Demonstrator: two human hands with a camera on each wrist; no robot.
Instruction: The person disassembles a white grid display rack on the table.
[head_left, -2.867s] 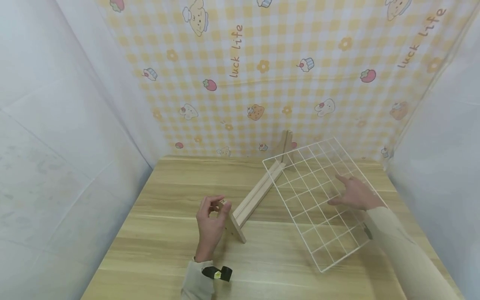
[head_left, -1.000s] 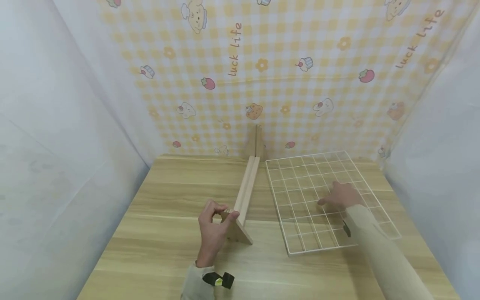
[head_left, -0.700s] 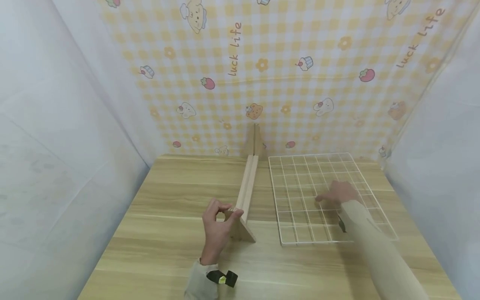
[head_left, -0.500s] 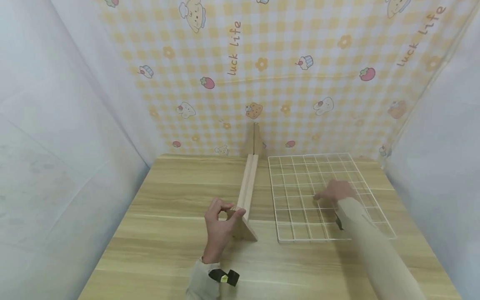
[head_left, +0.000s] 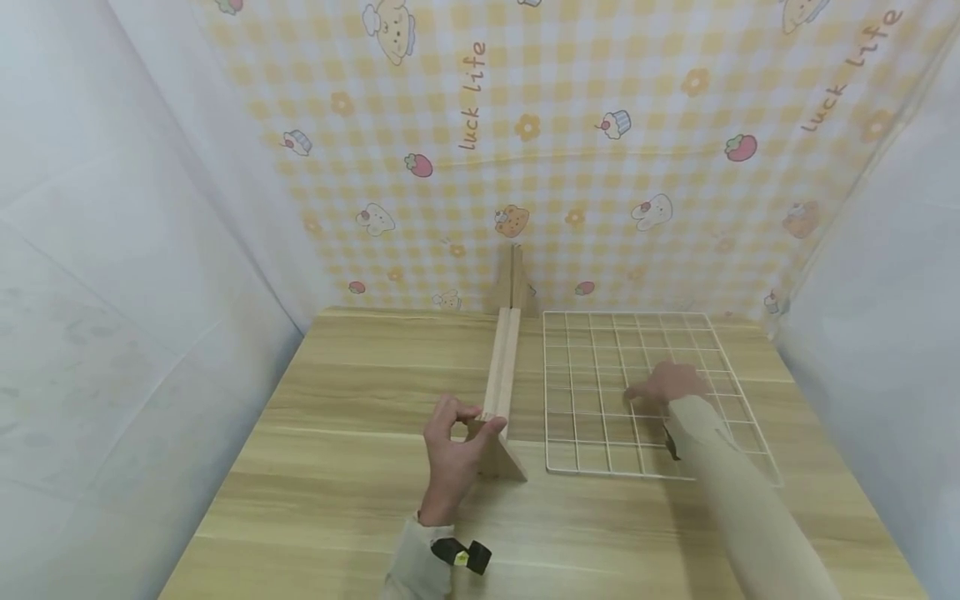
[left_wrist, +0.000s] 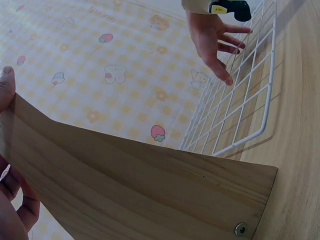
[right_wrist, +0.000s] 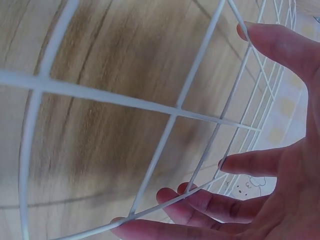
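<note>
My left hand (head_left: pixel 452 446) pinches the top of the near end board (head_left: pixel 501 458) of a pale wooden stand between thumb and fingers. The stand's grooved bar (head_left: pixel 501 362) runs away from me to a second upright end board (head_left: pixel 513 275) at the back. In the left wrist view the near board (left_wrist: pixel 135 175) shows a screw at its lower corner. To the right is a white wire grid panel (head_left: pixel 597 389), close over the table. My right hand (head_left: pixel 675 382) is over it. In the right wrist view its fingers (right_wrist: pixel 250 162) are spread, tips touching the wires.
A wood-grain table (head_left: pixel 337 500) lies under everything. Behind it hangs a yellow checked cloth (head_left: pixel 562 167) with cartoon prints, right by the stand's far end. White sheets (head_left: pixel 150 292) close in the left and right sides.
The grid has gone from a slanted tilt to lying flatter, squared up beside the stand. The stand has swung from a diagonal to pointing nearly straight away, its near end shifting right with my left hand.
</note>
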